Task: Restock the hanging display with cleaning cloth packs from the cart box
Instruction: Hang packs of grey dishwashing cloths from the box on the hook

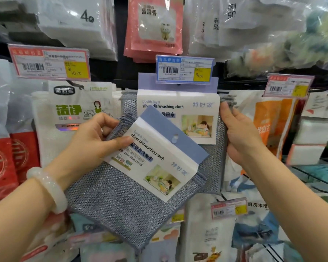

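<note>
My left hand point(91, 140) grips a pack of silver dishwashing cloths point(121, 201) by its upper left corner, thumb on the blue-and-white header card. The pack is tilted, its hang hole pointing up and right. Behind it hang more of the same packs point(178, 108) on a peg under a blue price tag point(185, 69). My right hand point(239, 133) holds the right edge of those hanging packs, fingers curled round the grey mesh. The cart box is out of view.
Neighbouring pegs crowd the display: white cloth packs point(74, 110) at left, red packs point(4, 161) far left, orange-and-white packs point(269, 121) at right, pink sachets point(155, 25) above. More packs hang below. Price tags point(49, 62) jut out from the pegs.
</note>
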Tool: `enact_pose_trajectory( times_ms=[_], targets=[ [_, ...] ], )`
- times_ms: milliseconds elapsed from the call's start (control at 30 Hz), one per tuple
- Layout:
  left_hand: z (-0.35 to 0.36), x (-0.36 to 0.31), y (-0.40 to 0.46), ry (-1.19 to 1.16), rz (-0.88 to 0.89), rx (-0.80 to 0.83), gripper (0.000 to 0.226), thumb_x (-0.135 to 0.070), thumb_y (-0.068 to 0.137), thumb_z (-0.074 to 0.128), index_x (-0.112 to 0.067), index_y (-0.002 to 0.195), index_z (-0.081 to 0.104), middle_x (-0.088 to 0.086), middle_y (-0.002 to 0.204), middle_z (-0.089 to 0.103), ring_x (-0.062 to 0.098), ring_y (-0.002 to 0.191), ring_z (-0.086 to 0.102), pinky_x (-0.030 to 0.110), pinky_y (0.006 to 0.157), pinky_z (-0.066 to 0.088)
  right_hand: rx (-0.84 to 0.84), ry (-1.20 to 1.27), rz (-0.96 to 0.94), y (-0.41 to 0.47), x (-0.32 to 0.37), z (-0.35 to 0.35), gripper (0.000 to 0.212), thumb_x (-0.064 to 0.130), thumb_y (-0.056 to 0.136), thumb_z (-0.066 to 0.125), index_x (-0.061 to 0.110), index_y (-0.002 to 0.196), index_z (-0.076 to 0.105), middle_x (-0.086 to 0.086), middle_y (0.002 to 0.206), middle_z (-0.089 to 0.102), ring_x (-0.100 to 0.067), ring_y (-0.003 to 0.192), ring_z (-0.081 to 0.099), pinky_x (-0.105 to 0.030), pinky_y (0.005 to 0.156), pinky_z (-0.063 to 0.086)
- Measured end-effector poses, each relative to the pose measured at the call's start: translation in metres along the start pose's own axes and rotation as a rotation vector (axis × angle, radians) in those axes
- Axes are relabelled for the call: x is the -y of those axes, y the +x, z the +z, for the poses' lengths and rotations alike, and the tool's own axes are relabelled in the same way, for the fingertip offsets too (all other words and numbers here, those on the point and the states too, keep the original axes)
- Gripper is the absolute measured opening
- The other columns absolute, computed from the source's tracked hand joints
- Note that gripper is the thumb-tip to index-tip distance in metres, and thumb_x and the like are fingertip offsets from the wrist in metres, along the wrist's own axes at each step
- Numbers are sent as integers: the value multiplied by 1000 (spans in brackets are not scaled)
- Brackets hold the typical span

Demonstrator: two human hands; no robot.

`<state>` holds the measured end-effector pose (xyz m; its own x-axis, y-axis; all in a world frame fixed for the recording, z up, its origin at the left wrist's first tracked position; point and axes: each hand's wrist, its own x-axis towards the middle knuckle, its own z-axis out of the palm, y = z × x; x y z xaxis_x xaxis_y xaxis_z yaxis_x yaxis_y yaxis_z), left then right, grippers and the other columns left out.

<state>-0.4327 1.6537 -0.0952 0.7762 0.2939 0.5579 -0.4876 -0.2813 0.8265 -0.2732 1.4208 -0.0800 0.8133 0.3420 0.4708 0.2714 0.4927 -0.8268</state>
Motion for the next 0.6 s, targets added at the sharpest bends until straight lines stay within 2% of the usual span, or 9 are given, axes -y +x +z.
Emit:
enact_pose_trajectory(
  times_ms=[100, 233, 400, 500, 600],
  targets=[
    [1, -4, 4, -22, -29, -5, 33, -13, 56, 72, -15, 82, 51, 5, 70, 74, 20, 62, 72, 26, 49, 56, -17, -19, 19, 6, 5, 5, 20, 29, 96, 46, 20, 99, 63, 1, 84, 76, -17, 81, 72, -32, 64, 60],
    [3, -5, 5, -13, -30, 2, 35, -13, 56, 72, -16, 82, 48, 3, 75, 75, 18, 67, 72, 25, 52, 56, -45, -41, 23, 8, 7, 9, 19, 28, 96, 47, 17, 100, 62, 0, 81, 76, -17, 77, 73, -28, 57, 58],
    [3, -7, -2, 13, 34, 37, 40, -15, 57, 74, -28, 83, 47, 1, 83, 76, 21, 71, 73, 30, 53, 57, -109, -73, 6, 5, 9, 9, 19, 30, 95, 50, 18, 92, 64, 0, 77, 76, -17, 73, 73, -28, 53, 57],
    [4, -11, -4, 39, 51, 65, 41, -14, 55, 74, -29, 87, 52, -6, 84, 75, 18, 74, 73, 28, 53, 57, -139, -109, 32, 4, 11, 11, 21, 31, 94, 52, 14, 101, 61, -5, 89, 75, -19, 79, 73, -33, 60, 60],
    [6, -13, -5, 94, 64, 70, 51, -14, 56, 74, -38, 98, 59, -11, 82, 73, 6, 80, 71, 23, 56, 56, -175, -210, 4, 2, 13, 14, 18, 32, 94, 51, 17, 95, 61, -8, 96, 73, -22, 86, 72, -43, 76, 59]
  ],
)
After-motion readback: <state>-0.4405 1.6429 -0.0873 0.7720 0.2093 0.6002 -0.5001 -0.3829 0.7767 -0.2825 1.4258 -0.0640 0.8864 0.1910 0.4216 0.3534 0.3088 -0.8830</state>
